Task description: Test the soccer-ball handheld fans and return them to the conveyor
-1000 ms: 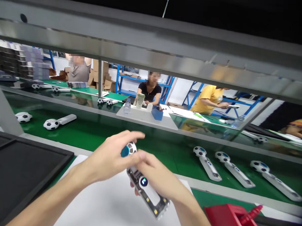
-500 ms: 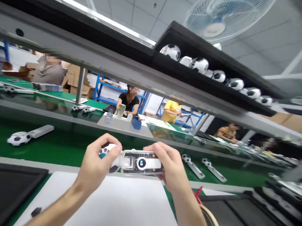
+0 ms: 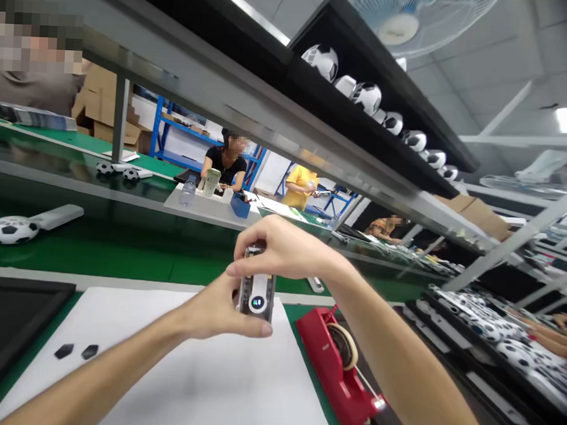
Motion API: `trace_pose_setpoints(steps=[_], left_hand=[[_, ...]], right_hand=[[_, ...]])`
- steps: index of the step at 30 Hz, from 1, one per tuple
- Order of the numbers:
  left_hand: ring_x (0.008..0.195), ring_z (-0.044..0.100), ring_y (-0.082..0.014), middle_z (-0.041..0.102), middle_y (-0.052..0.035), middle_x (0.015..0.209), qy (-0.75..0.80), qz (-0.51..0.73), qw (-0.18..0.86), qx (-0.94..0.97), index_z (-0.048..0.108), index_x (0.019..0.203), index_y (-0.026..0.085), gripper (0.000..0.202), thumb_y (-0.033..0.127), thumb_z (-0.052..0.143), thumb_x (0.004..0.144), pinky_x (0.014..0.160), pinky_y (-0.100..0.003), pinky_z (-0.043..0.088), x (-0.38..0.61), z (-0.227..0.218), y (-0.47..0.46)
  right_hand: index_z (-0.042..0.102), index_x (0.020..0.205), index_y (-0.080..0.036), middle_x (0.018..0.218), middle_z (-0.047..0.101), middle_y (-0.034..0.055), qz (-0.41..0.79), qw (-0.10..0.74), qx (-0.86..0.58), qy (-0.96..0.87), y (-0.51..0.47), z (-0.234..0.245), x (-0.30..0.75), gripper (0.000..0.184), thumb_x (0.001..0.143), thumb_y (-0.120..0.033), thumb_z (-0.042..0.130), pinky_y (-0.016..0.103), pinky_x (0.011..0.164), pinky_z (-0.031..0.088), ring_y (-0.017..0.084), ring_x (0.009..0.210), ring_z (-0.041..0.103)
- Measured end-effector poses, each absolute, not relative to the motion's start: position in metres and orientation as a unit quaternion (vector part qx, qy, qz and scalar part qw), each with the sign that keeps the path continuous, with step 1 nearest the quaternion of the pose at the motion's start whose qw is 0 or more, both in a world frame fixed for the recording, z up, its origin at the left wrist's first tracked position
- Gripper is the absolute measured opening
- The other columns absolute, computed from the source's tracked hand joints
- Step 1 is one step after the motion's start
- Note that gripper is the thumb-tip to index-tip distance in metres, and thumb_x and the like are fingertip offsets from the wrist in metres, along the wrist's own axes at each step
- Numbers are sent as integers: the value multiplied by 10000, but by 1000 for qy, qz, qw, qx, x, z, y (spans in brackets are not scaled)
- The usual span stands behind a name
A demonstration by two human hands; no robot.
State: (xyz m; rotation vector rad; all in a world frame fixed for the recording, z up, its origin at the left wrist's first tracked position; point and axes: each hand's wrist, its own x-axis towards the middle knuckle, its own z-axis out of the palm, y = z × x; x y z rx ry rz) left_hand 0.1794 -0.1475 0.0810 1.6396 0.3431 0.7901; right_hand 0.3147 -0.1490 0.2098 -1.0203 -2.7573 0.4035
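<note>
Above a white sheet [image 3: 211,372], both hands hold a small clear-cased device [image 3: 262,287]. It stands upright, with dark parts inside, a white strip and a round display lit with digits. My left hand [image 3: 218,307] is closed round its lower part, the thumb reaching under the bottom end. From above, my right hand [image 3: 277,250] grips the upper part, fingers over the top. Its far side and the top are hidden by the fingers. On the sheet's left lie two black pentagon pieces, one of them a dark pentagon [image 3: 64,351].
A red tape dispenser [image 3: 337,371] stands right of the sheet, a black tray [image 3: 19,332] left. Beyond, a football-headed white piece [image 3: 14,229] lies on the green belt [image 3: 135,256]. A shelf [image 3: 252,73] crosses overhead. Football pieces [image 3: 485,328] are piled at right; co-workers sit opposite.
The device has turned from lying sideways to upright. My right hand has moved from its right end to its top; my left hand has shifted toward the lower end. The view has swung right.
</note>
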Motion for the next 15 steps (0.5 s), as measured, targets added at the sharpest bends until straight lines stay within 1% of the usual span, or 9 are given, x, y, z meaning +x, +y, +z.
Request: trace_pose_setpoints(steps=[2, 4, 7, 9, 11, 13, 15], left_hand=[[777, 554, -174, 616, -35, 868, 149, 347, 595, 709, 622, 1003, 150, 503, 387, 847, 620, 634, -257, 445, 177, 82, -148], [794, 578, -196, 644, -59, 900, 115, 322, 610, 715, 631, 1030, 150, 582, 464, 857, 595, 632, -267, 459, 173, 83, -147], [927, 626, -273, 669, -136, 1049, 71, 292, 654, 695, 589, 1170, 152, 713, 591, 789, 645, 705, -335, 519, 166, 82, -144], [1006, 629, -299, 669, -155, 1100, 62, 266, 672, 689, 555, 1234, 163, 680, 593, 721, 734, 758, -373, 532, 162, 81, -142], [1042, 622, -298, 667, -150, 1119, 67, 245, 671, 696, 576, 1224, 173, 591, 562, 682, 792, 786, -372, 529, 160, 80, -141], [1041, 616, -291, 661, -143, 1127, 79, 237, 662, 707, 611, 1195, 176, 544, 567, 649, 818, 784, -355, 522, 161, 81, -143], [1017, 612, -284, 657, -141, 1113, 92, 241, 657, 708, 638, 1164, 169, 545, 592, 628, 822, 768, -337, 514, 165, 81, -147]], right_hand=[[724, 735, -151, 648, 641, -27, 146, 138, -346, -916, -149, 206, 313, 231, 858, -342, 680, 195, 501, 373, 97, 574, 526], [720, 759, -152, 645, 635, -25, 172, 168, -343, -908, -150, 204, 314, 211, 849, -340, 694, 188, 496, 381, 95, 561, 529], [715, 755, -157, 651, 646, -20, 200, 154, -337, -907, -152, 202, 314, 218, 816, -365, 734, 182, 457, 379, 88, 513, 533], [709, 764, -149, 665, 654, -15, 213, 153, -328, -908, -154, 199, 315, 231, 822, -372, 734, 175, 442, 382, 83, 503, 537], [704, 778, -136, 654, 646, -16, 219, 177, -316, -906, -155, 195, 316, 236, 834, -363, 730, 170, 446, 386, 79, 515, 533], [704, 787, -126, 665, 649, -14, 213, 205, -301, -907, -156, 191, 318, 217, 848, -333, 726, 170, 483, 403, 80, 553, 538], [703, 797, -126, 690, 659, -13, 186, 225, -289, -912, -157, 187, 322, 190, 865, -303, 716, 177, 519, 413, 82, 584, 545]])
